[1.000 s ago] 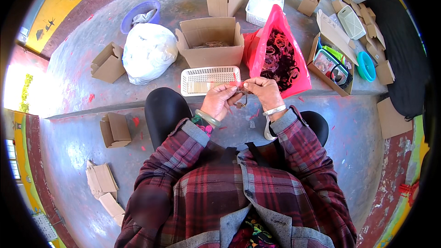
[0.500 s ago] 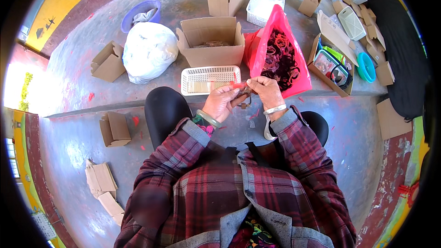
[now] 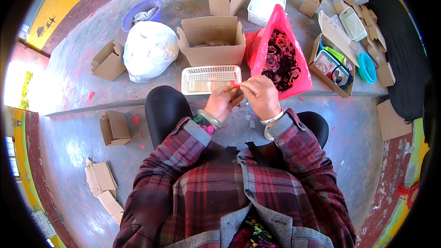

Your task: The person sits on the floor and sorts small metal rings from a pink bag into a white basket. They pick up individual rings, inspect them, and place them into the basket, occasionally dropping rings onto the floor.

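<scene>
My left hand (image 3: pixel 221 101) and my right hand (image 3: pixel 262 96) meet in front of me, fingers pinched together. Between their fingertips is a small red strip (image 3: pixel 235 84), too small to identify. Most of whatever else they grip is hidden behind my right fingers. Just beyond my left hand lies a white plastic basket (image 3: pixel 187 81) holding a stack of pale cards (image 3: pixel 205 85). Close to my right hand stands a pink plastic bag (image 3: pixel 305 77), its mouth wide and full of dark and pink hair ties (image 3: pixel 281 62).
Behind the basket is a cardboard box (image 3: pixel 211 56) with clear packets inside. A stuffed white bag (image 3: pixel 150 53) and purple basin (image 3: pixel 130 22) sit left. To the right are a carton (image 3: pixel 329 85) of mixed items and a turquoise basin (image 3: pixel 366 68). A step edge (image 3: pixel 92 108) crosses ahead.
My right hand has turned over and closed in against the left fingertips. The dark loop that hung below the hands is now covered. My left hand has barely moved.
</scene>
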Demonstrator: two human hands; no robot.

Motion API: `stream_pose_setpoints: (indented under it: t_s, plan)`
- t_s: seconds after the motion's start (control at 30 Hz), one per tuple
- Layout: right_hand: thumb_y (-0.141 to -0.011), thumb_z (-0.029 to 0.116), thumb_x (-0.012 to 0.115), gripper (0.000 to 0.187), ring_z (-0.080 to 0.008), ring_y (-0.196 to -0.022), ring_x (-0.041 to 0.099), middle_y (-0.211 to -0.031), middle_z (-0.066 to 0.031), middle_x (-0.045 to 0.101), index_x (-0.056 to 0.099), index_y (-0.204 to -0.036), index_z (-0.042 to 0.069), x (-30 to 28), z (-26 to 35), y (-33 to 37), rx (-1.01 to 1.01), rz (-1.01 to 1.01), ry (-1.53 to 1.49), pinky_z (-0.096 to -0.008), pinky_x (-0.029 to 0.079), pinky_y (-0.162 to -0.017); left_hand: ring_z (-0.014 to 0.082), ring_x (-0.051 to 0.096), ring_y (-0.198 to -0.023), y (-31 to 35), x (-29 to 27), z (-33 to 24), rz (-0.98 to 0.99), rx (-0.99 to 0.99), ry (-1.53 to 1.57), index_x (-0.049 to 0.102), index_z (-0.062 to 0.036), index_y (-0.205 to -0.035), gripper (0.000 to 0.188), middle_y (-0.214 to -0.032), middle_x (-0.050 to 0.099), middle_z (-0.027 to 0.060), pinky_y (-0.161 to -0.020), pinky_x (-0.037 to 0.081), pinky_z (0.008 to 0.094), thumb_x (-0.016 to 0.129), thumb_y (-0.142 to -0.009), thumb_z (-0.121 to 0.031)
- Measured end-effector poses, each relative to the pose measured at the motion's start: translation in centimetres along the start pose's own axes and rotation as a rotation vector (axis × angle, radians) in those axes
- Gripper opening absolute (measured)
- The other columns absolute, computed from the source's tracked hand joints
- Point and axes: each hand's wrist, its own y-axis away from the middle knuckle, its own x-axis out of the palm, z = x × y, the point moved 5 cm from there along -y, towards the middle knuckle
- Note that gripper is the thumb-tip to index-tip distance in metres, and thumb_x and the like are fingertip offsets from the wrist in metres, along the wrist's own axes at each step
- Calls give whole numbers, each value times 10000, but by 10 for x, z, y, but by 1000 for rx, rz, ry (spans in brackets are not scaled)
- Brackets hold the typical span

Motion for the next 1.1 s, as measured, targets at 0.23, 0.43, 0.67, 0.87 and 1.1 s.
stream_pose_setpoints:
  t_s: [0.23,0.43,0.67,0.87,1.1]
  plan:
    - [-702,122,569,100,-246,-701,533,-718,-60,540,596,-767,51,15,9,11,-138,94,334,-370,398,-625,167,568,-934,-2,1,6,37,-17,-192,489,53,-1140,277,-1057,562,98,-819,464,275,449,-896,-70]
    - [-666,162,563,136,-218,-693,524,-687,-53,509,570,-749,54,23,16,18,-147,193,519,-348,395,-638,102,544,-772,3,8,6,-50,-8,-311,537,39,-1048,214,-905,563,49,-661,442,215,430,-881,-44]
    - [-674,172,534,117,-207,-690,555,-679,-63,560,610,-674,84,26,10,25,-87,263,623,-351,399,-661,113,553,-713,-7,-19,14,61,31,-1105,570,14,-1015,252,-849,589,52,-628,455,209,441,-799,19]
    - [-682,169,532,121,-205,-699,564,-688,-64,578,616,-646,91,29,8,29,-56,277,629,-342,397,-667,119,567,-715,-5,-19,16,-31,215,-1030,605,11,-932,186,-767,641,111,-649,456,279,505,-788,-51]
    - [-658,163,540,92,-213,-703,550,-687,-65,558,581,-665,82,26,7,28,-25,274,567,-352,418,-692,82,533,-734,-4,-22,20,-61,119,-883,618,6,-938,183,-784,637,49,-661,447,254,513,-803,-61]
